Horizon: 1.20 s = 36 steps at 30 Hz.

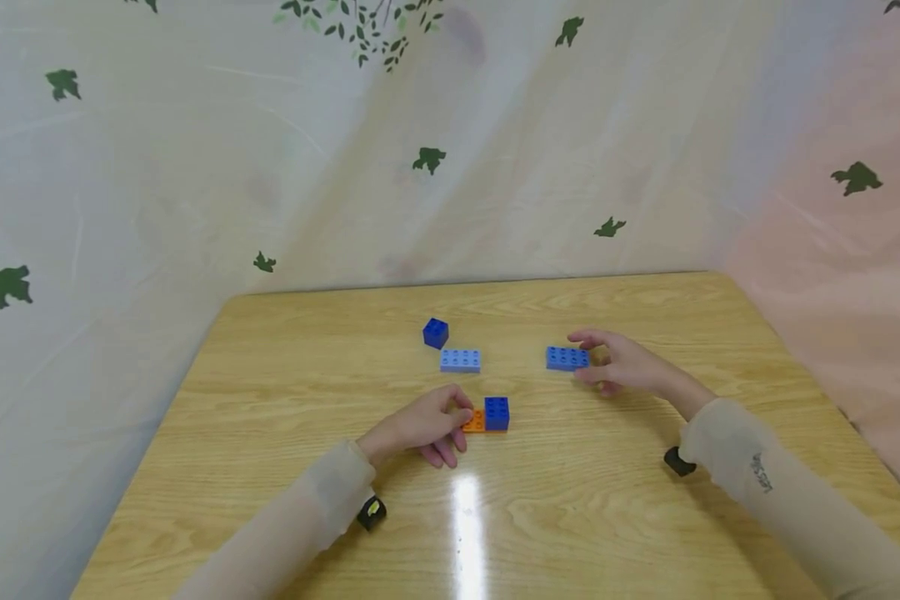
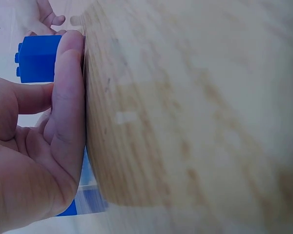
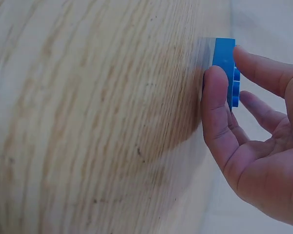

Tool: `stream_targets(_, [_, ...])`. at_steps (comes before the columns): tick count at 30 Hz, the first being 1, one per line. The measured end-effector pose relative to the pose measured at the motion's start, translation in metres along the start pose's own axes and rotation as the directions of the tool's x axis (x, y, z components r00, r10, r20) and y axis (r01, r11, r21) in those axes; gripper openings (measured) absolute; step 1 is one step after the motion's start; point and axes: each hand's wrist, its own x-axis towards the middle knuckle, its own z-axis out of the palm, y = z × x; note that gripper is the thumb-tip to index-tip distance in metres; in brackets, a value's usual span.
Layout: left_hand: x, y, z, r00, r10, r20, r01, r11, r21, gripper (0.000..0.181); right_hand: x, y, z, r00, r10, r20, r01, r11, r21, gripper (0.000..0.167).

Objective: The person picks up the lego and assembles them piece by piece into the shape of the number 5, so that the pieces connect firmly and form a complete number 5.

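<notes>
Sitting inside table (image 1: 307, 350) edges, left hand (image 1: 423, 423) pinches an orange brick (image 1: 477, 420), right hand (image 1: 630, 365) curls round a mid-blue brick (image 1: 562, 359).

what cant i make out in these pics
- Head: the left end of the orange brick, covered by the left hand.
- Head: the sleeve print, too small and blurred to read.
- Left wrist: the orange brick, hidden behind that hand.
- Right wrist: part of the blue brick, behind the right hand.
</notes>
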Motion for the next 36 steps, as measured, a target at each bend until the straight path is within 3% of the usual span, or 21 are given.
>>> stream_targets(5, [-0.001,0.001,0.0,1.0,-0.002,0.002,0.002,1.0,-0.003,0.022,0.0,0.0,0.002,1.0,0.02,0.002,-0.02,0.999,-0.044,0.069])
stream_targets(14, [0.001,0.004,0.007,0.999,0.045,0.01,-0.045,0.999,0.008,0.021,-0.008,0.003,0.0,1.0,0.02,-0.014,-0.022,0.989,-0.146,0.065])
stream_targets(29, [-0.003,-0.004,-0.002,1.0,0.009,-0.007,-0.009,1.0,0.005,0.023,0.003,-0.013,0.01,1.0,0.01,0.016,-0.007,0.979,-0.204,0.058])
stream_targets(36, [-0.002,0.0,-0.001,1.0,0.007,0.003,-0.007,1.0,0.004,0.022,-0.002,-0.022,0.013,0.998,0.002,0.055,0.007,0.986,-0.167,0.056])
